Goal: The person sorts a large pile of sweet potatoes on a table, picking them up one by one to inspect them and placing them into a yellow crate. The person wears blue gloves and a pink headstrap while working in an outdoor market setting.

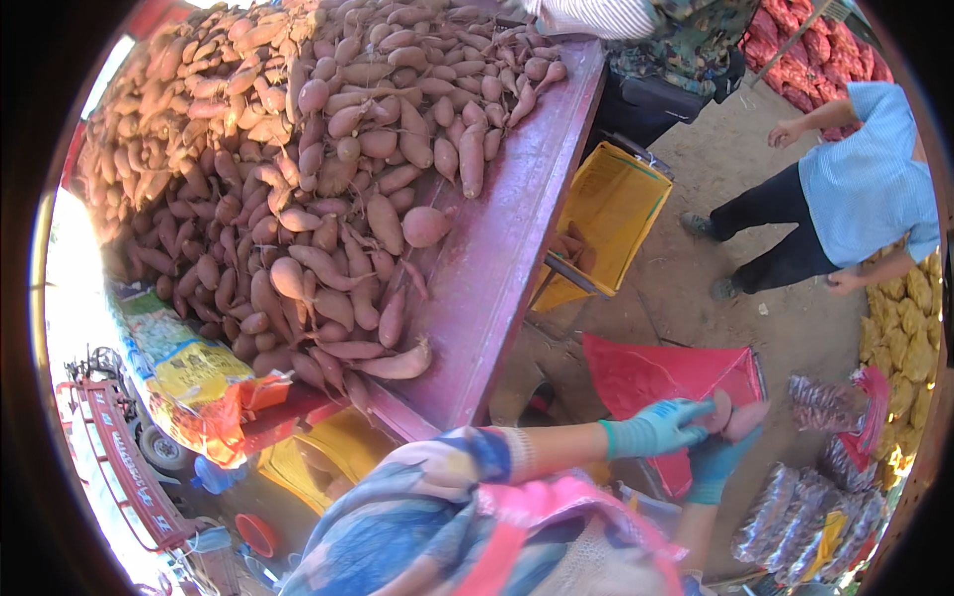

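Observation:
My left hand [659, 428], in a teal knitted glove, is closed around a sweet potato [720, 412]. Right beside it, my right hand [714, 462] wears a similar glove and holds another sweet potato [746, 422]. The two roots are close together, and blur hides whether they touch. Both hands are at the near side of a red bag [656, 372] with its mouth spread wide. My fingers partly cover the roots, and my forearms hide part of the bag. To the left, a large heap of sweet potatoes [320, 186] lies on a purple-red metal bed [477, 298].
A yellow bag [615, 216] on a frame holds several sweet potatoes. One person in a blue shirt [864, 179] stands at right; another in camouflage [686, 45] is beside the bed. Filled yellow sacks [905, 320] and plastic-wrapped bundles [812, 521] line the right side.

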### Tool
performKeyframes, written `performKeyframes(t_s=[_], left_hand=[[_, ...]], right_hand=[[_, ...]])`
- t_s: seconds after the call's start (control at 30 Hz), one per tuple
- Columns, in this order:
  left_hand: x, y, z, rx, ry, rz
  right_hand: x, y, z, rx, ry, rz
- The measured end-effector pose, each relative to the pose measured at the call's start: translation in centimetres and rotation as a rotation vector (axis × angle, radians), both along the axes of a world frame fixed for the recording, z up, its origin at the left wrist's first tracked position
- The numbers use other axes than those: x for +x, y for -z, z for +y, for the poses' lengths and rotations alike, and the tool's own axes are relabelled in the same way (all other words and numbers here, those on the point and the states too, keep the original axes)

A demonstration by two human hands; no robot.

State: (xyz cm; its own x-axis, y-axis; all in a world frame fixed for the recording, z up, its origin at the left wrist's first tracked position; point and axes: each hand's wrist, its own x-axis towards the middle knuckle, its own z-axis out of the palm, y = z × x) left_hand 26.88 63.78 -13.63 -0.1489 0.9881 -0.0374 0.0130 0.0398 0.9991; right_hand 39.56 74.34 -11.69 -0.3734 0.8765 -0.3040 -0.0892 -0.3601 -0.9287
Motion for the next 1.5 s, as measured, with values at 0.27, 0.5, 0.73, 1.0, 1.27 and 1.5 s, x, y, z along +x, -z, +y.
performKeyframes(t_s=[0.27, 0.5, 0.73, 1.0, 1.27, 1.5], left_hand=[[-13.5, 1.8, -10.5, -0.004, -0.876, 0.663], [-31.8, 11.8, -28.4, -0.821, -1.271, 1.098], [-40.5, 10.3, -24.2, -1.195, -0.953, 0.862], [-40.6, 12.9, -27.6, -1.018, -1.153, 0.751], [-33.7, 5.7, -13.3, 0.117, -0.905, -0.322], [-40.9, 12.0, -10.2, -0.845, -1.066, 0.694]], right_hand=[[15.9, 14.1, 9.2, 0.446, 0.059, -0.841], [-27.8, 0.7, -10.1, 1.311, -0.928, -0.289], [-45.4, 12.0, -20.5, 1.677, -1.212, -0.590], [-38.6, 1.9, -12.1, 1.306, -0.844, -0.396], [-34.0, 2.6, -7.8, 0.751, -0.808, 0.001], [-33.3, 5.9, -1.1, 0.932, -0.556, -0.779]])
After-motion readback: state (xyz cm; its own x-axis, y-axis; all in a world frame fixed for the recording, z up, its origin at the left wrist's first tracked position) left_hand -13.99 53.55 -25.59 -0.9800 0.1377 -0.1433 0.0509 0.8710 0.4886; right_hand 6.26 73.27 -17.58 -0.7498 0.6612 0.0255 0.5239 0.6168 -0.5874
